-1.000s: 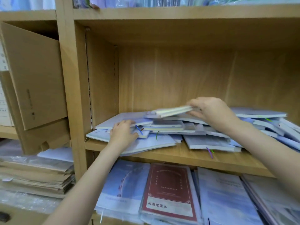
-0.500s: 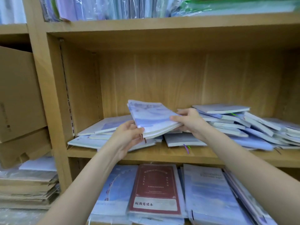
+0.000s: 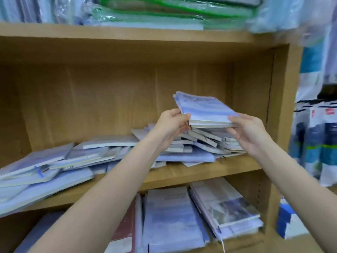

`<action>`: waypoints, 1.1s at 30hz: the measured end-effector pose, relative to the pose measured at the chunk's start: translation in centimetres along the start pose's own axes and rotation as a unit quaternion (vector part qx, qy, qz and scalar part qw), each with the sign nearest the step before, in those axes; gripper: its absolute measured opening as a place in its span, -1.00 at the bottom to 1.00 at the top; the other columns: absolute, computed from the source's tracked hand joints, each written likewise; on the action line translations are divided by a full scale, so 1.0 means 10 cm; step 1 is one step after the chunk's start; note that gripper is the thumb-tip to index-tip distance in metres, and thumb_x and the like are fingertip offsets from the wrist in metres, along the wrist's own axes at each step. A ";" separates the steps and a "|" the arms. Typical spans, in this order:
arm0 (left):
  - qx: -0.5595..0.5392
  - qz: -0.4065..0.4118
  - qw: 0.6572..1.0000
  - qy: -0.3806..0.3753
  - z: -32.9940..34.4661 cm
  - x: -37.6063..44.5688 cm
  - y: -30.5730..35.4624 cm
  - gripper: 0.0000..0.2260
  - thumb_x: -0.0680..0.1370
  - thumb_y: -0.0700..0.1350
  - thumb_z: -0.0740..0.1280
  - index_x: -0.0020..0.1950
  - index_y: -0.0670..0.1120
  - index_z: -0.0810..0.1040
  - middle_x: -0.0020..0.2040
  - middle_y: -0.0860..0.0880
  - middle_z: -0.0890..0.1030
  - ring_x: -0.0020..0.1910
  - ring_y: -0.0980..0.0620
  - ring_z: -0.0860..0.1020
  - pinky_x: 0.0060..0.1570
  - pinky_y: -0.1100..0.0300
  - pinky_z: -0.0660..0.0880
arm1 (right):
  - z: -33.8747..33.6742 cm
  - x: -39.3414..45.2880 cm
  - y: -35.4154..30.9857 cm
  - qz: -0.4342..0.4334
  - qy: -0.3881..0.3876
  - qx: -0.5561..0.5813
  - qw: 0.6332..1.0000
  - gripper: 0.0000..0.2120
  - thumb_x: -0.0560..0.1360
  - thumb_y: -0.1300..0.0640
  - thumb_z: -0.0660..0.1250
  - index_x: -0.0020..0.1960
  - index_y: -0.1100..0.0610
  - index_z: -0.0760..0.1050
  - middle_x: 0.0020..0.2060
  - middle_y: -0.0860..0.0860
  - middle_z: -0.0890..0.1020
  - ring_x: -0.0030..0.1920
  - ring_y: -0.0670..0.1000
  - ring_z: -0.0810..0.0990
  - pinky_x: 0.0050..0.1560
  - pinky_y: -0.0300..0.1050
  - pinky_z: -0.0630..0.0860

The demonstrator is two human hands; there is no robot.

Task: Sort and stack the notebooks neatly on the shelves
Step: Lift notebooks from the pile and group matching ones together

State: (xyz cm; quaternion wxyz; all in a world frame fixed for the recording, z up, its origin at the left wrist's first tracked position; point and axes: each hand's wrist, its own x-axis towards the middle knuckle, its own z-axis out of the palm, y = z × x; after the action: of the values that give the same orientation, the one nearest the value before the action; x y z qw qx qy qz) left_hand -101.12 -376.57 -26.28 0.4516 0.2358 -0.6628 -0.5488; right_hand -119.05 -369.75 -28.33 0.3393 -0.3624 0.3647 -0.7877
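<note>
Head view, both hands' fingers [image 3: 184,119] gripping notebooks [image 3: 204,111]

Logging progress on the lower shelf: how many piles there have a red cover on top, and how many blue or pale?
Red-topped pile: 1
Blue or pale-topped piles: 3 (left pile, middle pile, right pile)
Total: 4 piles visible. The forearm hides part of the left and red ones.

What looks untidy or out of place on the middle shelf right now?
The loose notebooks on the middle shelf lie scattered, overlapping at mixed angles, not stacked. At the left, some overhang the front edge. Both hands, left hand and right hand, hold a small bundle of notebooks above the right-hand heap.
</note>
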 end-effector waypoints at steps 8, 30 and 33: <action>0.408 0.128 0.904 -0.010 0.72 0.67 -0.29 -0.68 0.55 -0.21 0.24 0.31 -0.14 0.48 0.20 -0.10 0.56 0.17 -0.02 0.52 0.12 0.27 0.38 | -0.72 0.81 -0.16 -0.013 0.122 -0.295 0.947 -0.61 0.57 0.28 0.22 0.34 0.37 0.22 0.25 0.26 0.38 0.25 0.21 0.44 0.22 0.05 0.43; 0.693 0.390 0.606 0.013 0.53 0.83 -1.18 -0.77 0.16 -0.28 0.28 -0.27 -0.11 0.64 -0.31 0.00 0.61 -0.33 -0.12 0.55 -0.24 0.05 0.51 | -1.17 1.12 0.43 -0.261 -0.195 -0.779 0.536 -0.64 0.63 0.13 0.10 0.42 0.07 0.31 0.16 0.10 0.54 0.15 0.13 0.49 -0.02 -0.05 0.41; 0.680 0.394 0.618 0.026 0.54 0.84 -1.19 -0.77 0.18 -0.28 0.27 -0.26 -0.11 0.64 -0.31 0.01 0.61 -0.33 -0.13 0.54 -0.22 0.03 0.51 | -1.21 1.17 0.46 -0.264 -0.170 -0.823 0.473 -0.68 0.62 0.15 0.11 0.36 0.13 0.34 0.20 0.11 0.53 0.18 0.13 0.45 0.01 -0.05 0.38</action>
State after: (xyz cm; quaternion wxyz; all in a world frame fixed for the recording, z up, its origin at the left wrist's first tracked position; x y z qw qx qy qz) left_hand -111.96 -383.98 -34.57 0.3522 0.2064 -0.8637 0.2954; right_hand -133.67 -377.43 -34.04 -0.2838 -0.6810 0.6675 -0.1008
